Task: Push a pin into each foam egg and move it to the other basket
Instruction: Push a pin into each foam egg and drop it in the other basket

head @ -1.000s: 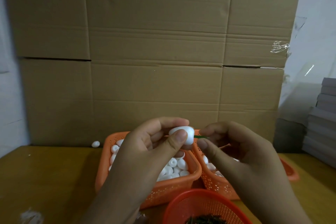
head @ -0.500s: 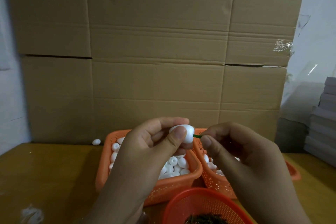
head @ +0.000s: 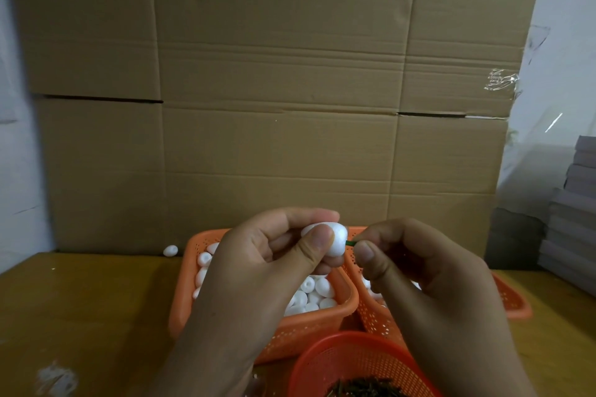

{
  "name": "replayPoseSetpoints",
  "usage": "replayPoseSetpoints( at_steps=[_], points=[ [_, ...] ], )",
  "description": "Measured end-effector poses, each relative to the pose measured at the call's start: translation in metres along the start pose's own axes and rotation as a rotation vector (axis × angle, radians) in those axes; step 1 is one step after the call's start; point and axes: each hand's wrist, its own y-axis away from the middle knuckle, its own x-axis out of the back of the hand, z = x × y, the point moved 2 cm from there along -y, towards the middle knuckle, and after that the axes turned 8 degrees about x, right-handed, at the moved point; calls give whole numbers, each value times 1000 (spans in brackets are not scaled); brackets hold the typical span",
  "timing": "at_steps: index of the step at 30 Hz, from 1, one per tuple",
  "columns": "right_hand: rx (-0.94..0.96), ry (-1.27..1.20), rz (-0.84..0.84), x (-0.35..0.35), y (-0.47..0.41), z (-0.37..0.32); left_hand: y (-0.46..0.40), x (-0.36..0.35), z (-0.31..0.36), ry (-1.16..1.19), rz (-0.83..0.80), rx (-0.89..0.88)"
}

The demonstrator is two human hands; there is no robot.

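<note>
On my far left, a stray white foam egg [head: 170,250] lies on the wooden surface [head: 80,316] at its back edge, against the cardboard box [head: 274,106] that stands behind everything. A pale smudge [head: 56,380] marks the surface near its front left corner.

Next comes the left basket [head: 322,321], orange perforated plastic with a smooth rim, heaped with small white eggs [head: 317,292], rounded and matte.

I see the left hand [head: 258,271] raised above that basket. Its fingers [head: 303,214] curl over the top of one foam egg [head: 337,240] and the thumb presses its near side, so the egg is clamped firmly, held in the air over the gap between the two baskets.

A thin green pin [head: 350,243] sticks out of the egg's right side; only a short length shows. The right hand [head: 429,280] pinches that pin between thumb and forefinger, fingertips tight together, the other fingers curled in behind.

Under the right hand sits the right basket [head: 512,300], the same orange mesh, touching the left one; a few white eggs show inside, mostly hidden.

At the front edge, a round red mesh basket [head: 348,361] holds a heap of dark pins [head: 364,390].

On the far right, grey flat slabs [head: 577,209] are stacked, with clear plastic film [head: 541,113] above.
</note>
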Motion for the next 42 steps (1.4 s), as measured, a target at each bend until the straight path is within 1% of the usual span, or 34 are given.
replayPoseSetpoints(
  at_steps=[16, 20, 24, 28, 32, 36, 39, 42],
  points=[
    [6, 32, -33, -3, 2, 1, -1, 3, -1, -70, -7, -6],
    [-59, -111, -67, -3, 1, 0, -1, 8, 4, -86, -22, -17],
    [-108, -159, -126, -1, -1, 2, -1, 10, 6, -102, -26, -23],
    [-159, -221, -95, 4, -3, 3, -2, 15, 7, -278, -14, -107],
    [-175, -351, -187, -6, -1, 1, -2, 12, 2, -375, -24, -180],
    [-190, -357, -215, -12, 2, 3, -3, 10, -4, -459, 1, -193],
    [-223, -369, -206, -13, 3, 5, -4, 7, -7, -458, -26, -180],
    [-245, -433, -177, -8, 0, 5, -2, 5, -7, -351, -99, -105]
  ],
)
